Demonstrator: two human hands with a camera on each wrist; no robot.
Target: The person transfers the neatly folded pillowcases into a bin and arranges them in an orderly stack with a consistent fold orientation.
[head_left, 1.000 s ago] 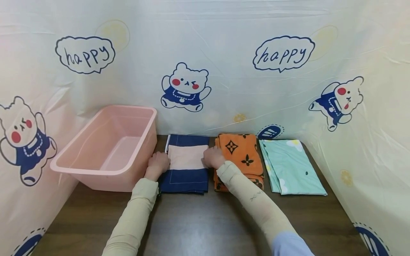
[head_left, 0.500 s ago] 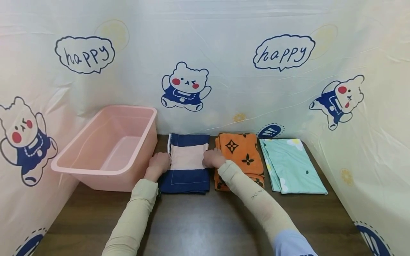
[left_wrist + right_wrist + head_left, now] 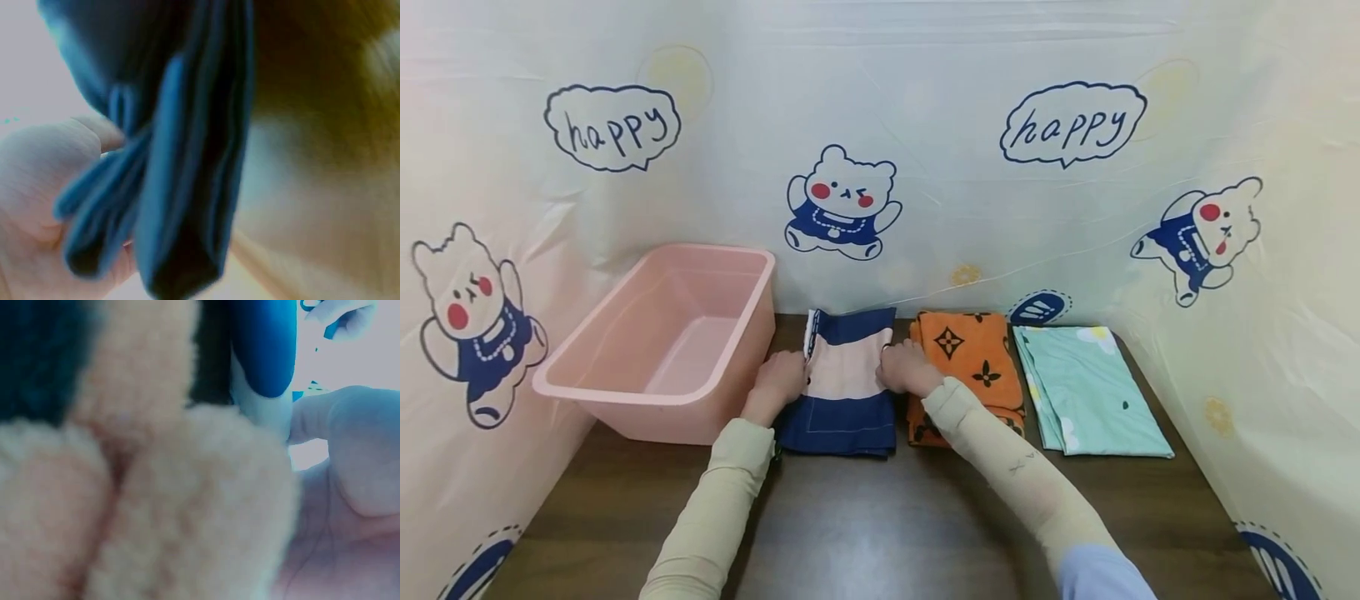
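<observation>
Clearly, in the head view, the folded navy-and-pale striped cloth (image 3: 847, 372) is on the brown table (image 3: 857, 533), with both hands gripping its sides: the left hand (image 3: 781, 382) at its nine o'clock edge, the right hand (image 3: 907, 369) at its three o'clock edge. From that cloth, a pink basin (image 3: 658, 421) stands at nine o'clock, near the left hand; a folded orange cloth (image 3: 981, 360) with dark motifs lies at three o'clock, just beside the right hand, and a folded mint-green cloth (image 3: 1097, 392) farther out that way. In the left wrist view, dark blue folds hang from twelve towards six o'clock, held by the hand at eight o'clock. In the right wrist view, blurred fuzzy fabric (image 3: 200, 512) covers the seven-to-eleven side; the hand shows at four o'clock beside blue-and-white folds, its fingertips hidden, and the other hand appears small at one o'clock.
</observation>
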